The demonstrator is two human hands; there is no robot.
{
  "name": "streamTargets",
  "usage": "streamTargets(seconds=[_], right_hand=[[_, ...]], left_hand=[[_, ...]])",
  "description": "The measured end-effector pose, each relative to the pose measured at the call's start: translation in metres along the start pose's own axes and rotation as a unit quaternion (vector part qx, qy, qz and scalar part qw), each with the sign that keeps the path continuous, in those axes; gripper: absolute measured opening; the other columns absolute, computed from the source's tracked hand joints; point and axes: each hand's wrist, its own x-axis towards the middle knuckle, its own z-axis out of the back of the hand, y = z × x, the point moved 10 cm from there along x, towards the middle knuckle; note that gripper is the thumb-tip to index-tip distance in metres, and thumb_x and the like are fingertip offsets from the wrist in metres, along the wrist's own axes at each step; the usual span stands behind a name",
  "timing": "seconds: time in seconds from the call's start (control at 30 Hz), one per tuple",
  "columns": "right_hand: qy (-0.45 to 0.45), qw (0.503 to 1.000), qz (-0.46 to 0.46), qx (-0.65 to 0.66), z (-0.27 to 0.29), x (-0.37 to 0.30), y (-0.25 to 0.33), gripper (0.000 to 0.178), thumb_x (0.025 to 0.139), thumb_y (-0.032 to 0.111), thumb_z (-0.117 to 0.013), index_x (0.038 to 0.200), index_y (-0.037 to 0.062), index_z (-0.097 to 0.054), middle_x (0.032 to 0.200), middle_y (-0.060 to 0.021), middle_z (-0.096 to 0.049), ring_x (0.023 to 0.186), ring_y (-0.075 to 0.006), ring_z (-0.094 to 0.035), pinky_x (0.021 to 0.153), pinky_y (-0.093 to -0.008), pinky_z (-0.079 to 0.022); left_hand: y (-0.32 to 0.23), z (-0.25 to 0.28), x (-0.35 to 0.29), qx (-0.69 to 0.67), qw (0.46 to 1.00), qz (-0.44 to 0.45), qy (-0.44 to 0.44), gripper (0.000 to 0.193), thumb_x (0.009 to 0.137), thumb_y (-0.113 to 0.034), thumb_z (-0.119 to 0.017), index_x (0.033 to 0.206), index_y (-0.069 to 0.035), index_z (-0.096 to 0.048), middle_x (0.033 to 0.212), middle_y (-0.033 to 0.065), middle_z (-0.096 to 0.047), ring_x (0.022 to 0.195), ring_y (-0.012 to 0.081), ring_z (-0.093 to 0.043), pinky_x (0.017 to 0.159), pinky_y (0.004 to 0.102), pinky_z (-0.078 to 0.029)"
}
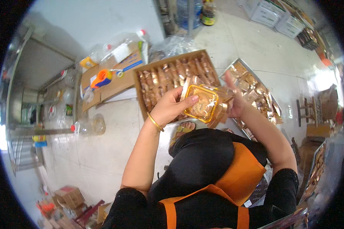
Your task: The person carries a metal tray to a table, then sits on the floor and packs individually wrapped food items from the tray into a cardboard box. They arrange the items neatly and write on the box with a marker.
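Note:
My left hand point(171, 104) is closed on a small stack of packaged pastries point(202, 103), its thumb lying across the top one. That top packet has a clear front with a yellow-orange border, and gold-brown wrapping shows beneath. At the stack's right end is my right hand point(237, 102), blurred, with its fingers stretched upward and the palm beside the packets. Whether it touches them I cannot tell. Just beyond my hands stands a cardboard box point(142, 103) lined with rows of similar gold packets. A metal tray point(273, 100) of loose gold packets lies to the right, partly behind my right forearm.
Flattened cardboard point(118, 86) at the left carries an orange-and-blue tape dispenser point(102, 78). Clear plastic jars point(90, 126) lie on the floor beside a metal rack point(46, 72). A wooden stool point(309, 110) stands at the right. Boxes point(69, 196) are piled at the lower left.

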Motion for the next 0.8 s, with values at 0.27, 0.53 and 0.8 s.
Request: streamTargets(seconds=[0.27, 0.53, 0.8], right_hand=[[0.011, 0.963, -0.001, -0.271, -0.051, 0.021, -0.020, 0.062, 0.085, 0.032, -0.075, 0.135, 0.0057, -0.049, 0.124, -0.0092, -0.061, 0.109, -0.0204, -0.064, 0.088, -0.0370, -0.056], [-0.138, 0.848, -0.160, -0.486, -0.007, 0.076, -0.047, 0.062, 0.079, 0.037, -0.074, 0.126, 0.0010, -0.054, 0.103, -0.0074, -0.062, 0.081, -0.0156, -0.065, 0.061, -0.0257, -0.056], [-0.218, 0.754, -0.078, -0.615, -0.008, 0.110, -0.038, 0.076, 0.082, 0.058, -0.063, 0.110, -0.0124, -0.058, 0.105, -0.0297, -0.066, 0.094, -0.0303, -0.071, 0.066, -0.0355, -0.058]], left_hand=[[0.052, 0.066, -0.040, -0.014, 0.982, 0.009, -0.187, 0.044, 0.094, -0.037, -0.067, 0.109, 0.005, -0.061, 0.095, 0.0037, -0.066, 0.088, 0.0075, -0.058, 0.075, 0.0247, -0.050], [0.053, 0.089, -0.074, 0.465, 0.817, -0.084, -0.330, 0.040, 0.097, -0.036, -0.056, 0.091, 0.003, -0.063, 0.084, 0.0235, -0.062, 0.080, 0.0393, -0.060, 0.075, 0.0445, -0.048], [0.079, 0.107, -0.045, 0.383, 0.903, 0.112, -0.159, 0.063, 0.091, -0.060, -0.055, 0.102, 0.000, -0.071, 0.085, 0.0193, -0.071, 0.082, 0.0354, -0.070, 0.075, 0.0400, -0.053]])
